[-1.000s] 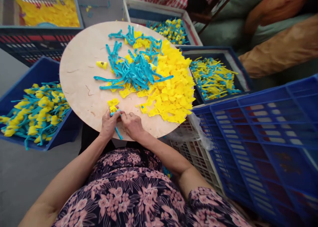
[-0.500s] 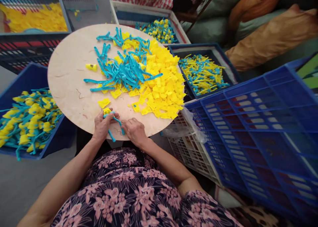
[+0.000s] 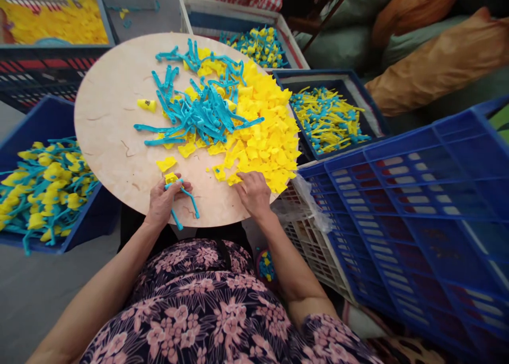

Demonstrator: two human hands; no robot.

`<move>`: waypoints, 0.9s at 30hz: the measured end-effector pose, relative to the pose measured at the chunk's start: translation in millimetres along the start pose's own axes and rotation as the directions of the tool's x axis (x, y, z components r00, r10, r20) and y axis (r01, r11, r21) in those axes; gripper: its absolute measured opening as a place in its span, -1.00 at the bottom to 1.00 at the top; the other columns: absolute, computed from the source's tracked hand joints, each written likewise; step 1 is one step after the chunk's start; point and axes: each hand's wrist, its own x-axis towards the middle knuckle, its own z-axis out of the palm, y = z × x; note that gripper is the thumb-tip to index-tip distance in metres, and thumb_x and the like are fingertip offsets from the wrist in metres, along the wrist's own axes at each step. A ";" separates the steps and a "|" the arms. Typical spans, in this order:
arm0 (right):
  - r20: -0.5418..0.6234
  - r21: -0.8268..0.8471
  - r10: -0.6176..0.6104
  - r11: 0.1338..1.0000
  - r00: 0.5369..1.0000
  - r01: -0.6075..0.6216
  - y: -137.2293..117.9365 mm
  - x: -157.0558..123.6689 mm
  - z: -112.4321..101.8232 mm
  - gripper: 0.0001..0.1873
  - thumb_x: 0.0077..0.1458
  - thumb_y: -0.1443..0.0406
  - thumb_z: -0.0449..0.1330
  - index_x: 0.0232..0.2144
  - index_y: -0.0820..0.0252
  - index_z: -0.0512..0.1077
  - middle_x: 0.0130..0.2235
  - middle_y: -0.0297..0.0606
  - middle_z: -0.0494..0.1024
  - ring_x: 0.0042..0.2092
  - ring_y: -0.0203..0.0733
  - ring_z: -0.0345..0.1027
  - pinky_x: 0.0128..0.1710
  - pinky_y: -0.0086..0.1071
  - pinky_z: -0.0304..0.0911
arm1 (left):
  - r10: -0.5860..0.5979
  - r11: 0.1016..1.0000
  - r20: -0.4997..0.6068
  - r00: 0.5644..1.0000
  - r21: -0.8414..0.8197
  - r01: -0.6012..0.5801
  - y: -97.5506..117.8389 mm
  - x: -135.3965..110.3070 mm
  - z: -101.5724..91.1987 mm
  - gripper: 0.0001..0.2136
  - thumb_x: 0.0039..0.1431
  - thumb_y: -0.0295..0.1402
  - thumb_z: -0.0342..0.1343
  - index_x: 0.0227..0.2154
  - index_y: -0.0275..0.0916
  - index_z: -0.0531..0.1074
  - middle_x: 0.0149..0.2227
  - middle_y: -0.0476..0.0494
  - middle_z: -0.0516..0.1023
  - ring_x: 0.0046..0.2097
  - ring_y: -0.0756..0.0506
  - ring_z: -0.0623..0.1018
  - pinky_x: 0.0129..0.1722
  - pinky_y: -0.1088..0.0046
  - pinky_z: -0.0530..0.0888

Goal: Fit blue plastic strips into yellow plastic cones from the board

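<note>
While the left hand (image 3: 162,205) grips a blue plastic runner (image 3: 190,199) near 6 o'clock on the round table (image 3: 103,141), fingers closed on it, long leg running toward 5 o'clock, the right hand (image 3: 254,193) lies open, fingers on the yellow scrap pile (image 3: 266,146), farther from the runner.

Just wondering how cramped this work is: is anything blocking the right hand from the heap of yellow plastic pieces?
Nothing visible does: the right hand rests against the edge of the yellow plastic pieces on the round wooden board.
</note>
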 end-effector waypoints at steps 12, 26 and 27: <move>0.303 0.430 -0.238 0.898 0.923 0.090 -12.7 6.9 -9.5 -0.73 0.33 0.27 -0.05 -0.23 0.20 0.44 -0.15 -0.16 0.45 -0.09 -0.18 0.34 -0.06 -0.34 0.24 | -0.022 1.000 0.022 1.000 -0.001 0.022 2.1 2.3 0.9 -0.54 -0.16 -0.22 0.35 -0.18 -0.33 0.42 -0.42 -0.11 0.62 -0.35 -0.13 0.63 -0.27 0.28 0.57; 0.357 0.006 0.043 0.999 0.933 -0.049 -42.9 -16.5 -10.6 -0.69 0.22 0.12 0.18 -0.09 0.20 0.43 -0.16 -0.12 0.48 -0.20 -0.11 0.41 -0.35 -0.37 0.20 | -0.016 1.000 0.063 0.998 -0.002 0.016 -2.1 5.3 -2.3 -0.57 -0.10 -0.22 0.33 -0.18 -0.30 0.40 -0.40 -0.11 0.61 -0.32 -0.14 0.62 -0.24 0.26 0.56; 0.354 0.005 0.048 0.999 0.934 -0.054 -46.0 -20.1 -7.4 -0.69 0.20 0.13 0.21 -0.11 0.21 0.43 -0.16 -0.11 0.48 -0.21 -0.10 0.41 -0.35 -0.37 0.21 | -0.012 1.000 0.068 0.998 0.000 0.012 -2.6 4.9 -2.7 -0.57 -0.10 -0.21 0.33 -0.17 -0.30 0.40 -0.40 -0.11 0.61 -0.32 -0.14 0.62 -0.24 0.25 0.56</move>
